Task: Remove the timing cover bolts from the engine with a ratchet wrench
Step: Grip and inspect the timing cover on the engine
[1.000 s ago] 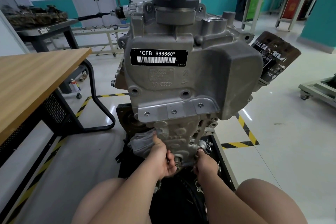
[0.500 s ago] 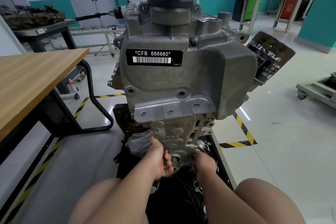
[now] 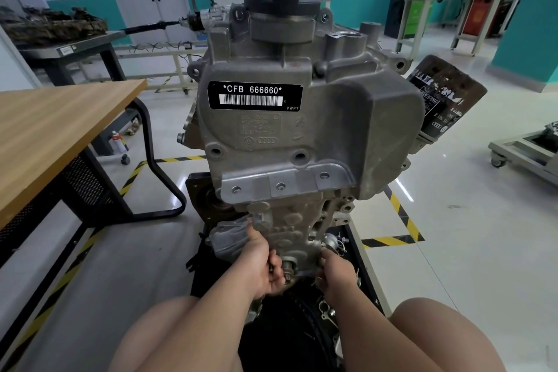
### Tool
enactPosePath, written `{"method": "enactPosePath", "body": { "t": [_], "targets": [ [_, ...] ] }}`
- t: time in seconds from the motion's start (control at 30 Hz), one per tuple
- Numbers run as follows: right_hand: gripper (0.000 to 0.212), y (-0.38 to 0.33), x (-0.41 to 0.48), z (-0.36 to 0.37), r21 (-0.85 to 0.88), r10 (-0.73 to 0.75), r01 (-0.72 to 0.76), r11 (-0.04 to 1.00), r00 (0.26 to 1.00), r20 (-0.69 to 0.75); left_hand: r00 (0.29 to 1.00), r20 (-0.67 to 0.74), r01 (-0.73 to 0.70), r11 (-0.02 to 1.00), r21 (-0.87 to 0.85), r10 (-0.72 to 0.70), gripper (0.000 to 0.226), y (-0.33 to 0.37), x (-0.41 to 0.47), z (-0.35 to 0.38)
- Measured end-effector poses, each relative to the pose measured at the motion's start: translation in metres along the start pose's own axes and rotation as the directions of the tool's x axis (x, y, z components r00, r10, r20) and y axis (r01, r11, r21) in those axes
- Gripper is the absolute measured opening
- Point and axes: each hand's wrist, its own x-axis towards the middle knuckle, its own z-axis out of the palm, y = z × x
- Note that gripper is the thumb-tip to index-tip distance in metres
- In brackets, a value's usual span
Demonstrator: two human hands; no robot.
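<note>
Wooden table [image 3: 54, 130] far left; engine [image 3: 290, 220] upright at centre on a dark stand [image 3: 287, 341], its grey timing cover [image 3: 332, 130] facing the camera. Low on the engine front, left hand [image 3: 262, 263] has fingers curled round a small metal tool head [image 3: 287, 267]. Right hand [image 3: 335, 272] is just beside it, fingertips hidden, grip not readable; oil filter [image 3: 444, 100] juts out at right.
</note>
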Motion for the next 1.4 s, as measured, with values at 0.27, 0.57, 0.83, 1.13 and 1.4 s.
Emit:
{"method": "enactPosePath", "body": {
  "t": [0.27, 0.57, 0.83, 1.13, 1.4],
  "targets": [
    [0.036, -0.001, 0.001, 0.001, -0.252, -0.163, 0.134, 0.958, 0.982, -0.099, 1.000, 0.016, 0.000, 1.000, -0.014, 0.000, 0.071, 0.001, 0.003, 0.000],
    [0.025, -0.104, -0.086, -0.047, 0.522, -0.189, 0.356, 0.775, 0.919, -0.347, 0.999, 0.023, 0.025, 1.000, 0.011, -0.025, 0.067, 0.001, 0.006, -0.004],
    [0.069, -0.231, -0.202, -0.057, 0.026, -0.866, 0.879, 0.476, 0.474, -0.159, 1.000, -0.002, -0.007, 1.000, -0.022, 0.007, 0.070, 0.000, -0.001, 0.000],
    [0.069, -0.236, -0.169, -0.054, 0.047, -0.865, 0.866, 0.497, 0.499, -0.052, 0.999, -0.017, 0.029, 0.999, -0.042, -0.030, 0.077, 0.003, -0.002, 0.003],
    [0.058, -0.237, -0.157, -0.055, 0.045, -0.879, 0.881, 0.471, 0.473, -0.061, 0.998, -0.053, 0.034, 0.997, -0.065, -0.037, 0.081, 0.005, -0.002, 0.009]
  ]
}}
